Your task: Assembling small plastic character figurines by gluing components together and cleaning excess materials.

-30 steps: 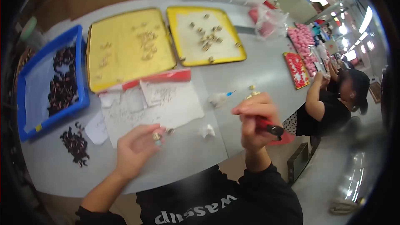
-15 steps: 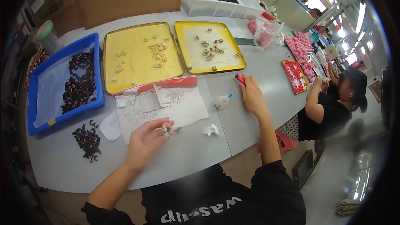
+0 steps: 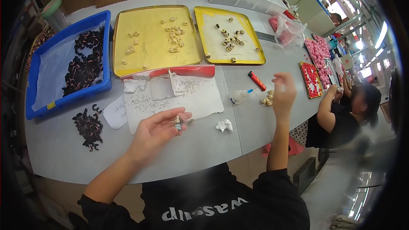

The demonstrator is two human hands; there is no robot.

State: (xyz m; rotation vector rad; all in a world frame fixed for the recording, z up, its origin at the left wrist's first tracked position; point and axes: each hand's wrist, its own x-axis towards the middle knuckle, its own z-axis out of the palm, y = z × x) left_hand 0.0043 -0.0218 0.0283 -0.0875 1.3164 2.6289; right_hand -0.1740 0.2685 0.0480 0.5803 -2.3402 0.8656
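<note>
My left hand is palm-up above the near table, fingers curled round a few small pink, cream and pale blue pieces. Their exact kind is too small to make out. My right hand is over the table at the right, slightly blurred, its fingers bent and apart with nothing visible in them. Beside it lies a small pile of cream pieces. A red stick with a black end rests just beyond. A small clear bottle with a blue needle tip lies to the left of the pile.
Two yellow trays bear small cream pieces. A blue tray holds black curved pieces, with a loose heap nearby. A white card sheet and crumpled tissue lie centrally. A co-worker sits at the right.
My right hand has let go of the red stick, now lying on the table, and moved nearer and to the right. The cream pile shows beside it. My left hand keeps its pieces.
</note>
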